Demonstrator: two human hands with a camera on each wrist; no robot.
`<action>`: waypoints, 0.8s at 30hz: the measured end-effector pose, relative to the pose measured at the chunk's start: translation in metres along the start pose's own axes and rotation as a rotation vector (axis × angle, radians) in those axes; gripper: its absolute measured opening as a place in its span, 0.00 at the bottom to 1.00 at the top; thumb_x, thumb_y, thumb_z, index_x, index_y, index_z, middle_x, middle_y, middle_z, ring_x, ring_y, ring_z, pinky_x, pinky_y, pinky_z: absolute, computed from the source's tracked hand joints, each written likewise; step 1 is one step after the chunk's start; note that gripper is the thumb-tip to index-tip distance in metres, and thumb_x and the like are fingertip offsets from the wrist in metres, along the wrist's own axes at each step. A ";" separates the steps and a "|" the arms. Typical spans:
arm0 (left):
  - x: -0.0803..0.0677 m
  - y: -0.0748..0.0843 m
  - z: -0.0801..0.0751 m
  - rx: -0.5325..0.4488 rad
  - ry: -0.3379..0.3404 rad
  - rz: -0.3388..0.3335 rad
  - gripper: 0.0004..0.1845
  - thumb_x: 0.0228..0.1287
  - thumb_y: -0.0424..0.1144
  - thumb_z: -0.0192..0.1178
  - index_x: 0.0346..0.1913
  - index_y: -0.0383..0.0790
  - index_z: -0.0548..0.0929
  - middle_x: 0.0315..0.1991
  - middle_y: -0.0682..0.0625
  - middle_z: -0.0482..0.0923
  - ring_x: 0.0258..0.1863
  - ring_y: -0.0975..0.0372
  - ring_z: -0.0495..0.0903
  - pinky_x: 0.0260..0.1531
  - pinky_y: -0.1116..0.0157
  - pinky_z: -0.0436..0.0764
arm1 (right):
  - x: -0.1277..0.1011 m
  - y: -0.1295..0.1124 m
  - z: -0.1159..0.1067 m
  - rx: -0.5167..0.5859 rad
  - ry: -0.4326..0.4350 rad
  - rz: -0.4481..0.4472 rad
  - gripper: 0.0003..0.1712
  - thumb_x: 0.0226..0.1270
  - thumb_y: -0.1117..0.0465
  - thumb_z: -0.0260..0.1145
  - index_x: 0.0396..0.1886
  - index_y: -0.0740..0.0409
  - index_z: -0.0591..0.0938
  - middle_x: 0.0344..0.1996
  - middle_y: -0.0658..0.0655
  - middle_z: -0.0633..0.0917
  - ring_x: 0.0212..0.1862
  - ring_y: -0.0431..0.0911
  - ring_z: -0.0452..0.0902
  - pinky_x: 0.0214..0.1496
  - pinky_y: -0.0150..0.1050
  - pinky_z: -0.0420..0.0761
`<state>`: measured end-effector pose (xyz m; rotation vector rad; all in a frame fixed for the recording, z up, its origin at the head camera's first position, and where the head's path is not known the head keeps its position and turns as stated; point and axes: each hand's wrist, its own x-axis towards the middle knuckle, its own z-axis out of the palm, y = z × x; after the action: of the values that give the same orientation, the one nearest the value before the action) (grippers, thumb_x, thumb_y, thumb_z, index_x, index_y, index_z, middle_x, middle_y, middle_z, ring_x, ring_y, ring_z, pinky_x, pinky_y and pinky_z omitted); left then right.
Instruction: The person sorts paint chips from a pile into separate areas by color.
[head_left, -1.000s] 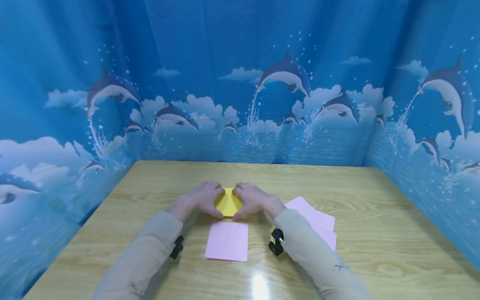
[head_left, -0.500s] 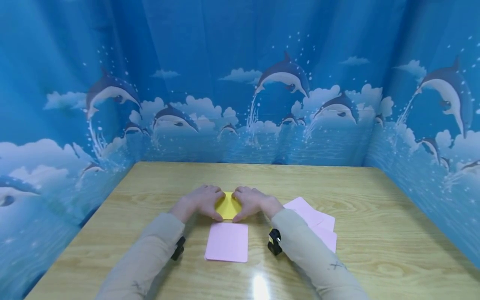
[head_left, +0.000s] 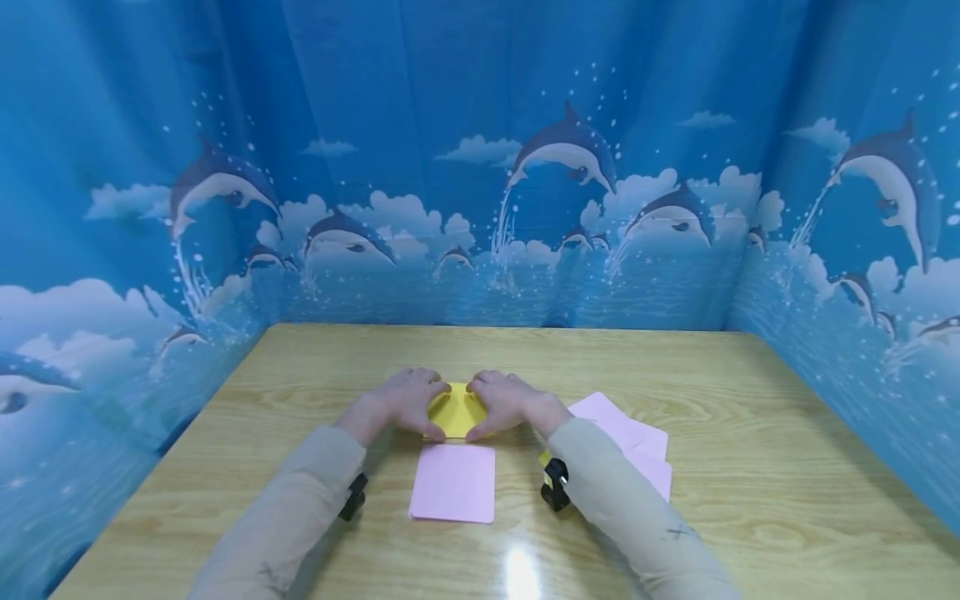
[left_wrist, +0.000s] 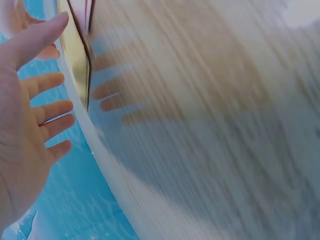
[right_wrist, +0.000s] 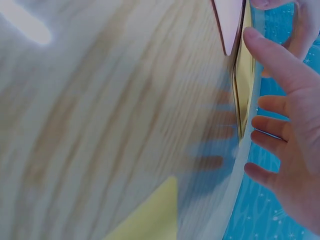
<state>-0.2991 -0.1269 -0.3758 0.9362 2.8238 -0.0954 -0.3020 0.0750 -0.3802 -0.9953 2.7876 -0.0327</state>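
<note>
In the head view a yellow card (head_left: 457,412) lies at mid table, between my two hands. My left hand (head_left: 408,402) touches its left side, thumb at the near edge and fingertips toward the far edge. My right hand (head_left: 506,402) mirrors this on the right side. Both wrist views show the fingers loosely extended and spread, each thumb tip at the edge of the yellow card (left_wrist: 77,60). Just nearer lies a pink square card (head_left: 453,483) with rounded corners. Fingers hide the side edges of the yellow card, so I cannot tell how many layers it has.
Overlapping pink cards (head_left: 626,433) lie to the right, partly behind the right forearm. A yellow card corner (right_wrist: 155,215) shows below in the right wrist view. The wooden table (head_left: 750,500) meets a blue dolphin curtain (head_left: 420,167) behind and at the sides.
Between one second and half a second ago, both hands and the yellow card shifted slightly nearer. Since then they have hardly moved. The pink cards stay in place.
</note>
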 end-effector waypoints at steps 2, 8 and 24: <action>0.000 0.000 -0.001 0.007 0.020 0.012 0.43 0.48 0.65 0.61 0.63 0.40 0.70 0.62 0.41 0.65 0.62 0.50 0.62 0.62 0.50 0.57 | -0.003 0.002 0.000 0.004 0.024 -0.003 0.49 0.49 0.32 0.65 0.64 0.58 0.67 0.63 0.58 0.67 0.64 0.51 0.60 0.63 0.52 0.62; -0.002 0.004 -0.002 0.038 0.062 0.020 0.41 0.49 0.65 0.59 0.61 0.41 0.71 0.61 0.42 0.67 0.62 0.50 0.63 0.62 0.51 0.57 | -0.013 0.009 0.001 0.008 0.069 -0.030 0.46 0.50 0.35 0.67 0.61 0.60 0.70 0.58 0.58 0.70 0.61 0.51 0.64 0.60 0.51 0.65; 0.004 0.038 -0.008 0.113 0.165 0.090 0.38 0.54 0.64 0.57 0.59 0.38 0.72 0.57 0.43 0.70 0.59 0.50 0.67 0.61 0.51 0.60 | -0.053 0.034 0.001 -0.070 0.203 -0.065 0.37 0.57 0.41 0.64 0.57 0.63 0.72 0.54 0.62 0.73 0.56 0.55 0.68 0.55 0.54 0.69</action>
<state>-0.2809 -0.0936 -0.3689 1.1441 2.9464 -0.1762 -0.2827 0.1349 -0.3754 -1.1603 2.9562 -0.0473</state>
